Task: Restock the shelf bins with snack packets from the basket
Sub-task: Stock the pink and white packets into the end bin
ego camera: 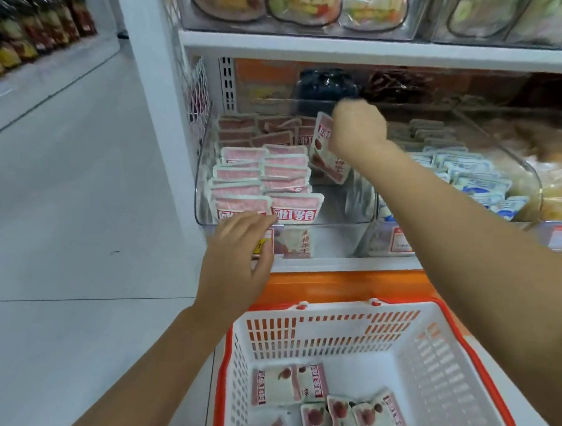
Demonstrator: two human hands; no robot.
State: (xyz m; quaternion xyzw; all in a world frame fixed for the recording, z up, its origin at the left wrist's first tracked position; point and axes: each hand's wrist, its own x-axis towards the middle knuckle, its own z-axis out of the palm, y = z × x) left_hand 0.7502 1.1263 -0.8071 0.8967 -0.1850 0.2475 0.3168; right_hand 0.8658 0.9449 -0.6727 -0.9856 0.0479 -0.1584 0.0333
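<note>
- Plainly, the right hand (358, 131) was pinching one red-and-white packet (329, 155) by its top edge. The packet hung upright over the back half of the clear bin (349, 202), beside the filled rows.
- The left hand (238, 253) was relaxed with straight fingers. Its fingertips touched the bin's front lip and the nearest packet there, and it held nothing.
- The rows of packets (262, 176) filled the left side of the bin, standing on edge. The right side looked bare, so the gap to fill was likely right under the held packet.
- To do this step well, I would lower the packet on edge, facing the same way as its neighbours, and press it against the row so it stood rather than flopped. The left hand could steady the front packets meanwhile.
- The basket (330, 331) sat just below the shelf, with several loose packets (349, 418) on its floor, so plenty of restocking remained.
</note>
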